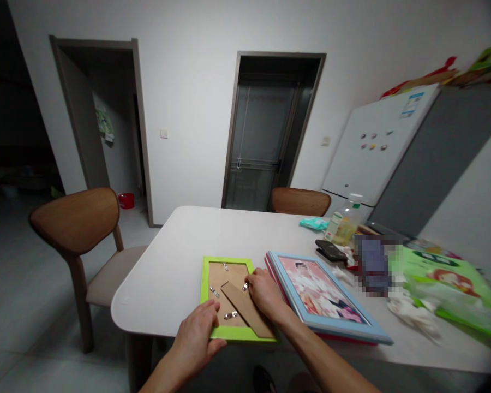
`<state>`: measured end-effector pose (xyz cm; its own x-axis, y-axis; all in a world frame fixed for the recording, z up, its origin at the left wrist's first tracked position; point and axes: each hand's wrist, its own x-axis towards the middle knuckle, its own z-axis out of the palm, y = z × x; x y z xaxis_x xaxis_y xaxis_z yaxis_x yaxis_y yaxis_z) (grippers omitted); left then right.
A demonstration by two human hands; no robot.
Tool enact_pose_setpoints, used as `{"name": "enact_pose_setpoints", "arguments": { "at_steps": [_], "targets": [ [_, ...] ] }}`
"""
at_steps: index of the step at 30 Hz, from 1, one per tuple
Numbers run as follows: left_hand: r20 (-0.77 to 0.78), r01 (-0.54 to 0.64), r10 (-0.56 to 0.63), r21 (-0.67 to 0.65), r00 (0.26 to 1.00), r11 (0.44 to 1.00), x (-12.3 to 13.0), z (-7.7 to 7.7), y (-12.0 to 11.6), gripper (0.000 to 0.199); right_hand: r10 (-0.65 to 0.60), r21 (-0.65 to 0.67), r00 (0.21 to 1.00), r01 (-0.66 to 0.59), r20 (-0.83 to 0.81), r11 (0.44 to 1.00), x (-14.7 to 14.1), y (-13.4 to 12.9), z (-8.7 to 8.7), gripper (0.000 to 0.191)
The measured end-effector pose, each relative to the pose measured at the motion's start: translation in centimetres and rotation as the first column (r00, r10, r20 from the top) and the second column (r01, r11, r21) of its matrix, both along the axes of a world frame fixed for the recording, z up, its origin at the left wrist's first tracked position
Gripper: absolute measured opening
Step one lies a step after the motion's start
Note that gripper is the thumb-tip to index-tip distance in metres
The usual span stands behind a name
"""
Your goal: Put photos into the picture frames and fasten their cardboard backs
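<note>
A lime-green picture frame (pixel 205 284) lies face down at the table's near edge, its brown backing board (pixel 216 273) showing. Small metal clips (pixel 231 315) sit along the inside of the rim, and a brown stand leg (pixel 245 311) slants across the back. My left hand (pixel 197 331) grips the lower left corner, thumb on the near edge. At the right rim, the closed fingers of my right hand (pixel 263 293) pinch a metal clip (pixel 245 286). Beside that arm, a light-blue frame (pixel 331 322) with a pink picture rests on a red one, face up.
On the white table (pixel 169 256) stand a plastic bottle (pixel 343 222), a black object (pixel 330 250), a teal packet (pixel 313 224), crumpled tissues (pixel 413 312) and a green tissue pack (pixel 454 278). Wooden chairs stand at the left (pixel 79 221) and far side (pixel 300 201). A fridge (pixel 376 142) is at right.
</note>
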<state>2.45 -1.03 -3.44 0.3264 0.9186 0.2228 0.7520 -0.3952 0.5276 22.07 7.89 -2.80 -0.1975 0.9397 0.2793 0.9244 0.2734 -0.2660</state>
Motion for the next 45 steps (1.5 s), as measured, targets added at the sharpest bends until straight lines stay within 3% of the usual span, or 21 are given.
{"name": "enact_pose_setpoints", "arguments": {
  "at_steps": [3,6,11,16,23,29,34,40,45],
  "targets": [
    [-0.017,0.013,-0.014,-0.005,1.0,1.0,0.1,0.3,0.0,0.043,0.043,0.051,0.999,-0.042,-0.006,0.998,-1.2,0.9,-0.1,0.026],
    [-0.03,0.009,-0.01,-0.027,0.999,1.0,0.2,0.7,-0.1,0.048,0.043,0.03,0.998,-0.042,-0.038,0.999,-3.3,2.8,-0.4,0.026],
    [-0.011,0.009,-0.009,-0.033,1.0,0.999,0.3,0.9,-0.1,0.052,-0.063,-0.001,0.996,0.063,-0.056,0.998,-5.5,5.6,-1.6,0.028],
    [-0.041,0.012,-0.014,-0.048,0.999,0.999,0.2,0.6,0.0,0.052,-0.114,-0.048,0.992,0.111,-0.053,0.993,-5.5,6.2,-2.4,0.029],
    [-0.023,0.021,-0.021,0.0,1.0,1.0,0.0,-0.2,0.4,0.043,-0.042,-0.036,0.997,0.039,-0.071,0.999,-6.0,5.0,-1.0,0.027],
    [0.023,0.008,-0.008,-0.008,1.0,1.0,-0.1,-1.2,1.1,0.056,0.048,0.02,0.995,-0.047,-0.082,0.999,-4.2,1.2,0.6,0.029],
    [0.054,-0.021,0.022,-0.003,0.998,1.0,0.2,-1.4,1.4,0.054,0.122,-0.15,0.992,-0.126,-0.035,0.981,-1.7,-1.7,0.7,0.036],
    [0.12,-0.001,0.001,0.0,0.993,1.0,0.5,-1.1,1.3,0.033,0.069,-0.148,0.993,-0.083,-0.099,0.985,-1.9,-1.8,1.3,0.027],
    [0.215,-0.057,0.055,0.003,0.975,0.998,0.4,-1.6,1.7,0.047,0.08,-0.125,0.989,-0.096,-0.128,0.988,-1.8,-1.6,2.7,0.021]
  ]
}}
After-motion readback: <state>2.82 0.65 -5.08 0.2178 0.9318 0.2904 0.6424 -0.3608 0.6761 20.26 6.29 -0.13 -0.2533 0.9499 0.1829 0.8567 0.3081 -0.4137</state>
